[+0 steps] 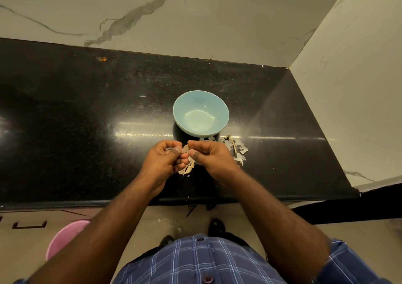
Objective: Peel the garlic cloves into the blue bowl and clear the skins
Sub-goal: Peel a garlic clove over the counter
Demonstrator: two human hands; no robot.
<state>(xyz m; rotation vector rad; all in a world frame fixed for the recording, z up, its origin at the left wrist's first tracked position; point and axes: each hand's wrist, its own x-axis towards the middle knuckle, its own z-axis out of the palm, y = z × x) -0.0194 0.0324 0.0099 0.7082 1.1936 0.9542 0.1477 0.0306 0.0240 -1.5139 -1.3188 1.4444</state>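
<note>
A light blue bowl [200,113] stands on the black counter [87,110], and nothing shows inside it. Just in front of it my left hand [162,161] and my right hand [210,155] meet, fingers curled. Between their thumbs and fingertips they pinch a small pale garlic clove [185,149]. More unpeeled cloves [188,167] lie on the counter under my hands, partly hidden. A heap of papery white skins with a dry stem [236,150] lies to the right of my right hand.
Marble walls close the counter at the back and on the right. A pink bucket [63,239] stands on the floor at the lower left. A few skin bits [167,221] lie on the floor near my feet.
</note>
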